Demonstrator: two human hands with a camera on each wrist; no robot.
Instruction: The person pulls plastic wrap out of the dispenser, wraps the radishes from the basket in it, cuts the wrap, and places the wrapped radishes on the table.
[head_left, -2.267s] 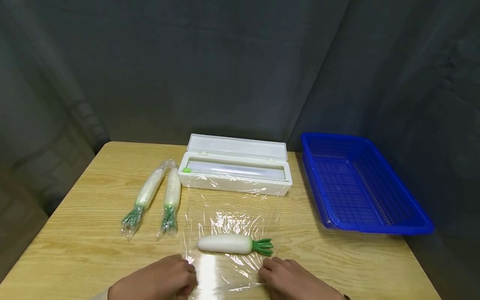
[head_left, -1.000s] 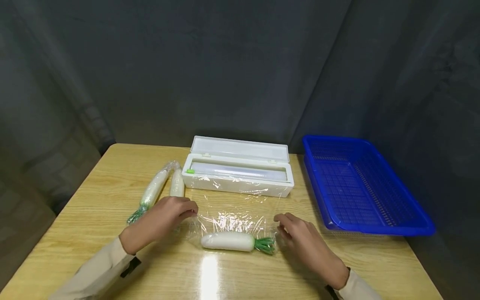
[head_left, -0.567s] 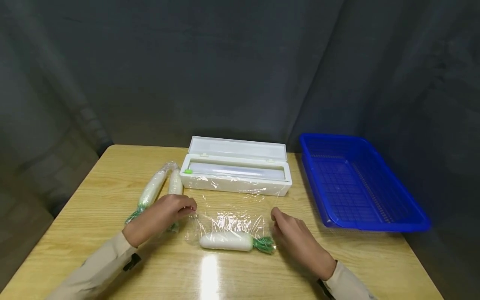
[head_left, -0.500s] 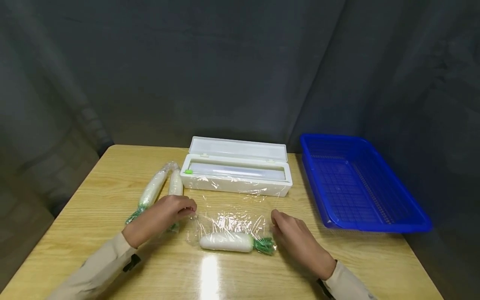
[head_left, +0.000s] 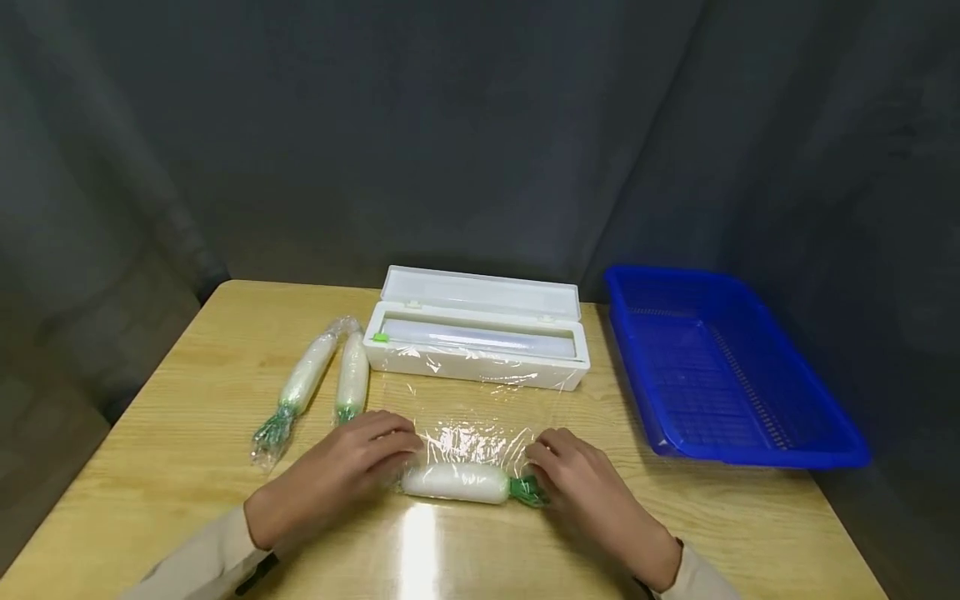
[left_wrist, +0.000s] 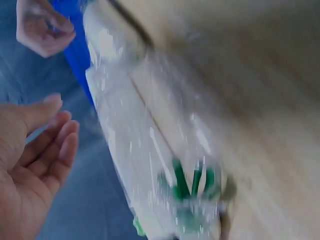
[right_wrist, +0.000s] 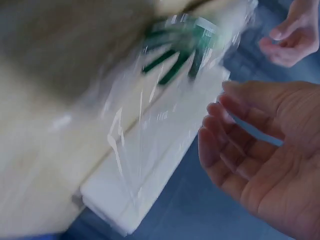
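Observation:
A white radish [head_left: 459, 482] with green leaves lies crosswise on the table, clear plastic wrap [head_left: 468, 437] folded over it. That wrap still runs back to a white dispenser box [head_left: 472, 367] with its lid up. My left hand [head_left: 352, 462] hovers near the radish's white tip; in the left wrist view its thumb and loosely bent fingers [left_wrist: 62, 150] stand apart with nothing between them. By the leaves is my right hand [head_left: 588, 492], beside the wrap. The right wrist view shows its fingers [right_wrist: 212, 145] relaxed and holding nothing, near the wrapped leaves [right_wrist: 180, 50].
Two wrapped radishes, a left one [head_left: 303, 379] and a right one [head_left: 352, 375], lie left of the box on the wooden table [head_left: 187, 400]. A blue plastic basket [head_left: 645, 400] stands at the right. Dark curtains [head_left: 450, 142] hang behind.
Both hands brought the wrap's near edge up over the radish, away from me. Since half a second ago they have let go of it and moved inward, closer to the radish's ends.

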